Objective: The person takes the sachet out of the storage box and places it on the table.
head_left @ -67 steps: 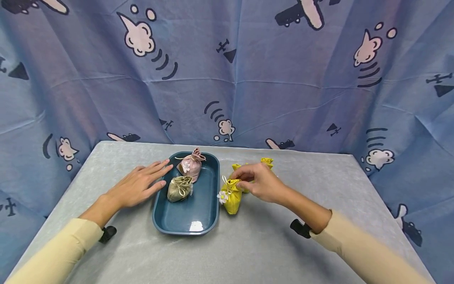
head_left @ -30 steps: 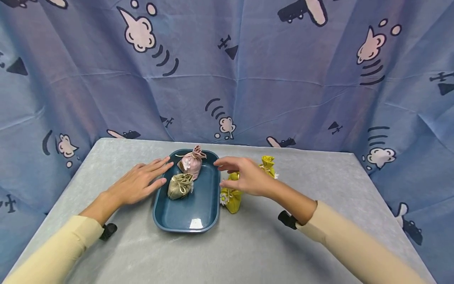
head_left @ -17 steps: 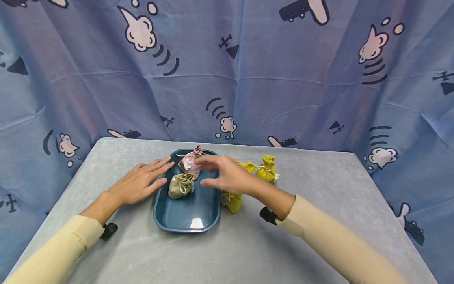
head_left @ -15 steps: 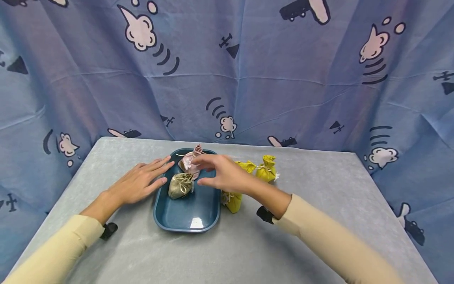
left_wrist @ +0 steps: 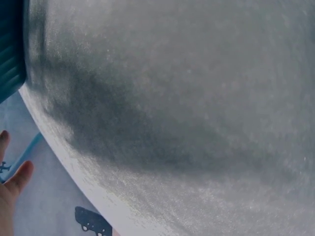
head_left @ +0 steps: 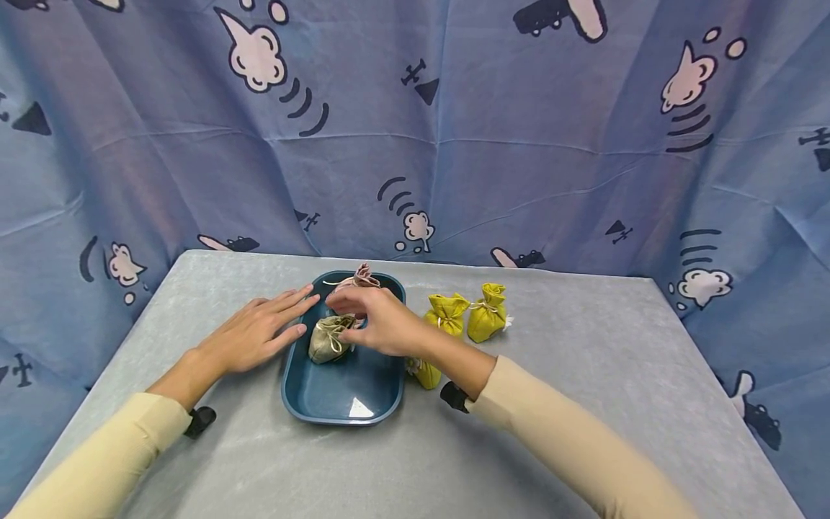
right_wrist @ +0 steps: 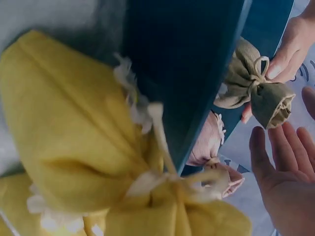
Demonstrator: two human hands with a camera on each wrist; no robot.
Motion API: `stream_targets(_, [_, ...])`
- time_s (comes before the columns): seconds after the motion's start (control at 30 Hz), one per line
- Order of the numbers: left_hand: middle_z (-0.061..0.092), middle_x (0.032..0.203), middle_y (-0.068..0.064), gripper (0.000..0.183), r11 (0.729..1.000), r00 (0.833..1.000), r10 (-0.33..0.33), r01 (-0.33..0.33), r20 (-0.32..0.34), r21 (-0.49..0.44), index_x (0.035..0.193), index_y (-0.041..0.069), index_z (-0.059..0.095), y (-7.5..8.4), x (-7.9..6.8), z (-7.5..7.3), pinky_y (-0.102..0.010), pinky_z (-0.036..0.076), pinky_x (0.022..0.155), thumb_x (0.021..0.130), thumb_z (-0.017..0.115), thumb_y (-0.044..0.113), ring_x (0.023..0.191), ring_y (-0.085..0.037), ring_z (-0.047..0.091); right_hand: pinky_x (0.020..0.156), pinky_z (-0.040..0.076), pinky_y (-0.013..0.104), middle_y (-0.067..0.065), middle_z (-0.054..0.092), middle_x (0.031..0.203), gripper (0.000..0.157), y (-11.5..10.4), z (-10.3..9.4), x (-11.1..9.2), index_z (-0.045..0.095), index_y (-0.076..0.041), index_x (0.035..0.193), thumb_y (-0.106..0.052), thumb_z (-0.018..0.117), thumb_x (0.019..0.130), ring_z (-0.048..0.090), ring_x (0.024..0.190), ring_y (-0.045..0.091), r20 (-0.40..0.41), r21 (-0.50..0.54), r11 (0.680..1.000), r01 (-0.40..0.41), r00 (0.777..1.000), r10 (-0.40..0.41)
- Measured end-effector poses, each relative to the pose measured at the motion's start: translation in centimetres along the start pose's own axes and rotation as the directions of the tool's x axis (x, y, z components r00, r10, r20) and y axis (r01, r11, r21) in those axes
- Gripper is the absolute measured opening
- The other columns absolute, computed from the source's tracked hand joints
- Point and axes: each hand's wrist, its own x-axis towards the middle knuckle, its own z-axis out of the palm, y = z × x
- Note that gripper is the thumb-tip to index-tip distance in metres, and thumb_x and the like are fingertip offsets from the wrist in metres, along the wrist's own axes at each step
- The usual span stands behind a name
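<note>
A blue tray [head_left: 344,404] holds an olive drawstring pouch [head_left: 326,344] and a pink drawstring pouch [head_left: 364,277], the pink one mostly behind my right hand. My right hand [head_left: 385,321] hovers over the tray with thumb and fingers apart around the olive pouch's tied neck. In the right wrist view, fingertips [right_wrist: 257,135] lie close to the olive pouch's gathered top; contact is hard to tell. My left hand [head_left: 262,333] lies flat with spread fingers at the tray's left rim. In the left wrist view only some of its fingers [left_wrist: 20,177] show.
Right of the tray stand three yellow drawstring pouches: one by the rim [head_left: 426,376], partly under my right forearm, one behind it [head_left: 447,311] and one farther right [head_left: 488,317]. A grey cloth covers the table [head_left: 583,360]; a blue patterned curtain [head_left: 480,180] hangs behind.
My right hand has let go of the nearest yellow pouch, which stays beside the tray, and moved left over the tray to the olive pouch. The left hand stays at the rim.
</note>
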Motion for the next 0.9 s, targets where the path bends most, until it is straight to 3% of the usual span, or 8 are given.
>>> stream_targets(0.3, [0.029, 0.162, -0.007, 0.055, 1.000, 0.999, 0.026, -0.026, -0.025, -0.013, 0.156, 0.017, 0.036, 0.0, 0.0, 0.0, -0.058, 0.036, 0.104, 0.106, 0.044, 0.039, 0.143, -0.034, 0.037, 0.093, 0.051, 0.027, 0.014, 0.064, 0.131, 0.048, 0.3, 0.6, 0.2, 0.061, 0.002, 0.131, 0.003, 0.076, 0.085, 0.060, 0.123, 0.022, 0.016, -0.053, 0.997, -0.059, 0.998, 0.060])
stream_targets(0.6, [0.028, 0.163, -0.006, 0.056, 1.000, 1.000, 0.010, -0.011, -0.017, -0.014, 0.157, 0.018, 0.035, 0.0, -0.1, 0.0, -0.058, 0.036, 0.103, 0.106, 0.043, 0.041, 0.144, -0.031, 0.036, 0.090, 0.052, 0.022, 0.014, 0.065, 0.129, 0.046, 0.6, 1.2, 0.6, 0.062, 0.001, 0.129, 0.004, 0.075, 0.085, 0.062, 0.120, 0.022, -0.003, -0.083, 0.995, -0.051, 0.999, 0.050])
stream_targets(0.9, [0.027, 0.163, -0.006, 0.055, 1.000, 1.000, 0.006, -0.006, -0.015, -0.015, 0.156, 0.017, 0.036, 0.1, -0.1, -0.1, -0.058, 0.036, 0.104, 0.107, 0.042, 0.041, 0.144, -0.032, 0.035, 0.082, 0.052, 0.018, 0.011, 0.070, 0.120, 0.035, 0.4, 1.2, 0.7, 0.067, 0.001, 0.122, 0.004, 0.073, 0.088, 0.069, 0.108, 0.019, -0.002, -0.091, 0.995, -0.051, 0.999, 0.051])
